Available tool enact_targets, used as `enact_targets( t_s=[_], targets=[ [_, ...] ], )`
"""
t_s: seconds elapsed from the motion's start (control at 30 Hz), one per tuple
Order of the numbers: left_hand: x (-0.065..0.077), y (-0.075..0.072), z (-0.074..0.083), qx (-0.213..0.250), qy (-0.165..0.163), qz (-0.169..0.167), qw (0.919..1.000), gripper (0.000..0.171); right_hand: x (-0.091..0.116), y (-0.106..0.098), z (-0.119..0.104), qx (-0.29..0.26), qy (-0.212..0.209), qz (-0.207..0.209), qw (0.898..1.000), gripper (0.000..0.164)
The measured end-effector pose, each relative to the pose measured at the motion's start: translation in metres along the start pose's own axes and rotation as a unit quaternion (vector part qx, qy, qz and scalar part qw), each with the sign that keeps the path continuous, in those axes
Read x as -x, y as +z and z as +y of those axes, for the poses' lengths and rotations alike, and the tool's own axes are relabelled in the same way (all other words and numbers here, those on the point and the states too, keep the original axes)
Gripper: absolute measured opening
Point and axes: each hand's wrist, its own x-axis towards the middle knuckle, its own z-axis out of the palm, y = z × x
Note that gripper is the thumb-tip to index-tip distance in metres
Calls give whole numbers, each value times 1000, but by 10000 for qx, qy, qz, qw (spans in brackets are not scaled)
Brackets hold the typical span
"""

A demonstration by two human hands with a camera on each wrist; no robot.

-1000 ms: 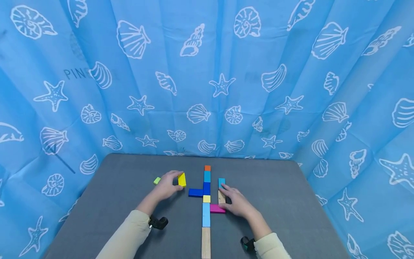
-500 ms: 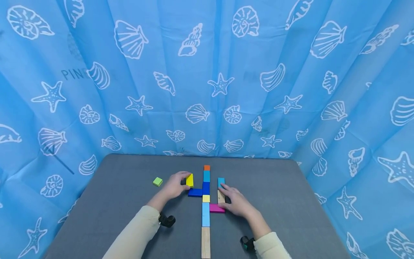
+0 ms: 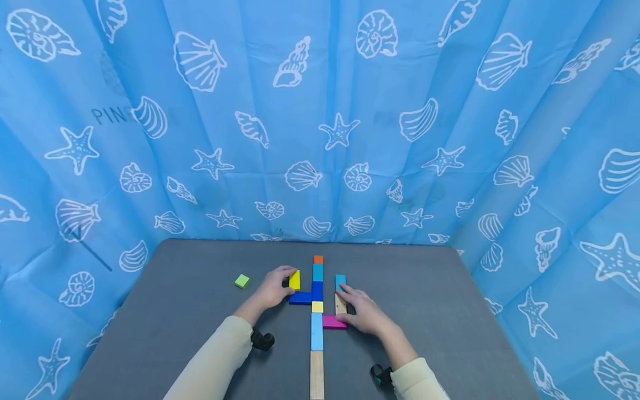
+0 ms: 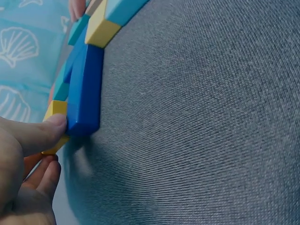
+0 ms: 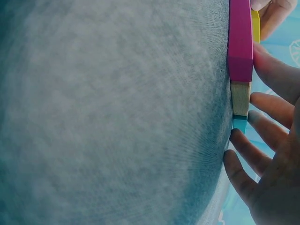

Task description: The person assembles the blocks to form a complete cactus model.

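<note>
My left hand (image 3: pixel 270 288) pinches a yellow block (image 3: pixel 295 280) between thumb and fingers. The yellow block meets the outer end of a dark blue block (image 3: pixel 300 299), which juts left from a line of blocks. On the other side, the spread fingers of my right hand (image 3: pixel 369 313) rest along a short row: a turquoise block (image 3: pixel 340 279), a plain wooden block (image 3: pixel 340 306) and a magenta block (image 3: pixel 334 322) that meets the central line. In the right wrist view its thumb touches the magenta block (image 5: pixel 240 42) and the other fingers lie by the wooden block (image 5: pixel 240 98).
The central line runs front to back, from a long wooden block (image 3: pixel 317 375) through a light blue block (image 3: pixel 317 332) and a small yellow one (image 3: pixel 317 306) to an orange block (image 3: pixel 318 259). A lime green block (image 3: pixel 242 281) lies left on the grey table (image 3: pixel 425 289). A blue shell-print curtain (image 3: pixel 320 111) hangs behind.
My left hand has carried the yellow block rightward to the end of the dark blue block. The lime green block now shows fully. My right hand has stayed in place.
</note>
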Motion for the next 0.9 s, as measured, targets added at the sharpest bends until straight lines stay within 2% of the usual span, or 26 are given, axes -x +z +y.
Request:
enact_targets(
  t_s=[0.27, 0.43, 0.57, 0.7, 0.9],
  targets=[
    [-2, -1, -5, -124, 167, -369, 9991, 51, 1, -1, -1, -37, -8, 46, 10000, 71],
    [-3, 1, -10, -171, 261, -402, 9987, 49, 2, -3, -2, -115, -86, 46, 9999, 70],
    [-3, 2, -13, -128, 266, -157, 9994, 47, 3, -5, -3, -170, -192, 31, 9997, 70],
    [0, 1, -13, 128, 359, 211, 9990, 43, 3, -5, -2, -141, -213, 10, 9997, 71],
    [10, -9, -15, 498, 292, 694, 9959, 42, 3, -2, 1, -110, -127, 17, 9999, 72]
  ],
)
